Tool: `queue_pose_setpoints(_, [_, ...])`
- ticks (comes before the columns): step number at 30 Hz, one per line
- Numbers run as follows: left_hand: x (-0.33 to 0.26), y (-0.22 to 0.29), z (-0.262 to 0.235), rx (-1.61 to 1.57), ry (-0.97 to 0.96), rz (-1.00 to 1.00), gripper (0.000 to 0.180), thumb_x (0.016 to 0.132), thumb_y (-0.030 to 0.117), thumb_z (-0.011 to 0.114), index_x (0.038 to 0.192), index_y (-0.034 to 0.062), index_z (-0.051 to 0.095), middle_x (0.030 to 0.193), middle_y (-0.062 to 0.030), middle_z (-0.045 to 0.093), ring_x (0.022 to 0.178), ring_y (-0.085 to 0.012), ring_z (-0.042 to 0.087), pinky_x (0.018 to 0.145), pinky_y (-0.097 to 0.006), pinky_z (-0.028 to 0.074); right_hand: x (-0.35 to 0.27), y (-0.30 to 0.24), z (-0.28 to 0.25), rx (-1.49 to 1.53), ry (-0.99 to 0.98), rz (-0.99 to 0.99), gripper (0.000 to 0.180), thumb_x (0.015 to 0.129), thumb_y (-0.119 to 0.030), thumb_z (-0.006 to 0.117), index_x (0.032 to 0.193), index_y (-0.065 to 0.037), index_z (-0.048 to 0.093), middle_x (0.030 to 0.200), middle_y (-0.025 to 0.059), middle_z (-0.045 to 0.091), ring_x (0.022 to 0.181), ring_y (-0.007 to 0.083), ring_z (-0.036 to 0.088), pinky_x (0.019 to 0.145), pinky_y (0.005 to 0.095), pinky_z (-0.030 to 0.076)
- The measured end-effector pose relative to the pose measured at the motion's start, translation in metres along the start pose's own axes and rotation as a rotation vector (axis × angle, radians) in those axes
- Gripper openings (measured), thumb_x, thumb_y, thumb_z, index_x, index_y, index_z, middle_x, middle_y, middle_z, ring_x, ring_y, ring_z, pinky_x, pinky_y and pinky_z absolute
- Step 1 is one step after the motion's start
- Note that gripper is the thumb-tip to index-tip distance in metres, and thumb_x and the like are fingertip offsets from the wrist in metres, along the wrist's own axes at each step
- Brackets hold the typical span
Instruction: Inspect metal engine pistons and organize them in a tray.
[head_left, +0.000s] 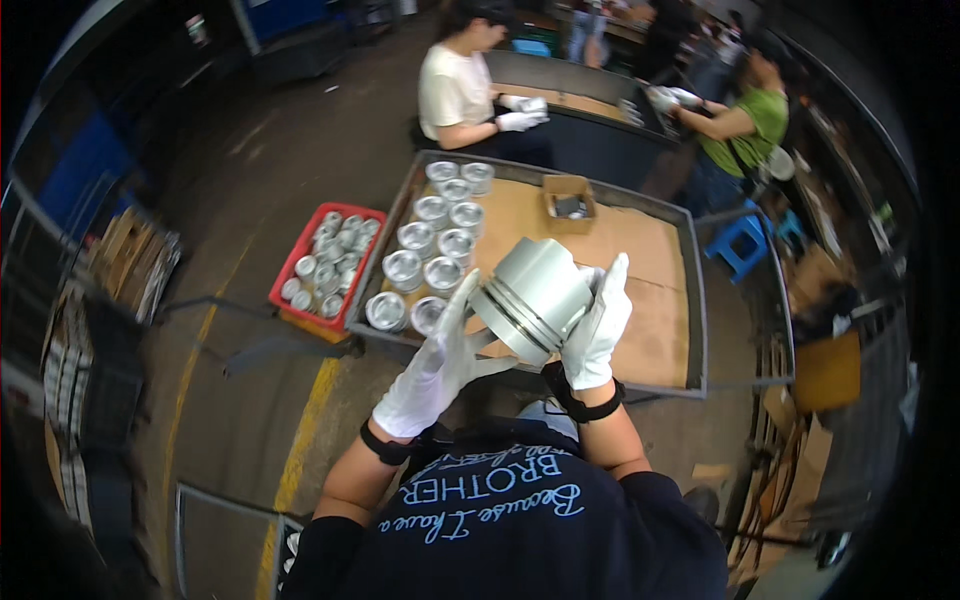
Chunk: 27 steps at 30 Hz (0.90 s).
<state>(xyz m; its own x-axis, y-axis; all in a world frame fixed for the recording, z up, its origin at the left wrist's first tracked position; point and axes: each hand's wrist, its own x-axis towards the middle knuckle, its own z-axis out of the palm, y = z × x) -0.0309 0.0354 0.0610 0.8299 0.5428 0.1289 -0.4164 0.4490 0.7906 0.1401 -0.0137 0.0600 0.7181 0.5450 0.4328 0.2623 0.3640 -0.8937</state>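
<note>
Both hands are busy with one part here. The left hand, in a white glove, has the big silver piston around its grooved end, fingers up along the side and thumb poking out underneath. The right hand, same kind of glove, is gripping it from the other side, fingers pointing up and away from the body. So the piston sits right between the two hands, touching both, kinda tilted, with the grooved end down toward the person. It's held up over the table, near edge.

Past the left hand there's a double row of other pistons on that table, and further out to its left a red crate loaded with more metal parts. Beyond the right hand you've got brown cardboard and a small open box
</note>
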Motion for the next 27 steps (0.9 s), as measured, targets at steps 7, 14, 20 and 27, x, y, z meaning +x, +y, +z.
queue_pose_setpoints(7, [0.016, -0.005, -0.01, 0.078, -0.085, -0.056, 0.109, 0.076, 0.065, 0.062, 0.151, 0.0051, 0.012, 0.152, -0.0157, 0.019, 0.135, -0.0381, 0.034, 0.105, -0.053, 0.035, 0.023, 0.018, -0.04, 0.393, 0.123, 0.192, 0.056, 0.103, -0.044, 0.034, 0.067, -0.007, 0.057, 0.06, 0.0014, 0.057, 0.055, 0.0092, 0.053, 0.059, 0.0227, 0.045])
queue_pose_setpoints(14, [0.014, 0.001, -0.053, 0.185, 0.057, -0.118, 0.095, 0.078, 0.06, 0.064, 0.145, 0.0012, 0.029, 0.139, -0.0204, 0.042, 0.125, -0.0388, 0.047, 0.099, -0.049, 0.044, 0.072, 0.043, -0.076, 1.105, 0.028, 0.451, 0.054, 0.097, -0.054, 0.04, 0.087, -0.007, 0.063, 0.084, 0.0142, 0.067, 0.076, 0.0305, 0.066, 0.074, 0.0449, 0.056])
queue_pose_setpoints(20, [-0.012, -0.002, -0.08, 0.15, 0.307, -0.062, 0.089, 0.084, 0.059, 0.059, 0.142, -0.0024, 0.032, 0.13, -0.0249, 0.05, 0.117, -0.0389, 0.054, 0.094, -0.051, 0.048, 0.115, 0.108, -0.083, 1.457, -0.002, 0.504, 0.04, 0.097, -0.044, 0.047, 0.113, -0.009, 0.06, 0.103, 0.012, 0.067, 0.088, 0.0268, 0.066, 0.081, 0.0408, 0.055])
queue_pose_setpoints(27, [-0.011, -0.022, -0.075, 0.13, 0.505, 0.001, 0.079, 0.09, 0.061, 0.048, 0.139, 0.0004, 0.037, 0.125, -0.0218, 0.055, 0.113, -0.038, 0.057, 0.089, -0.052, 0.051, 0.131, 0.117, -0.092, 0.62, 0.171, 0.285, 0.028, 0.097, -0.023, 0.049, 0.11, -0.001, 0.061, 0.106, 0.0122, 0.066, 0.096, 0.0227, 0.064, 0.083, 0.0352, 0.054])
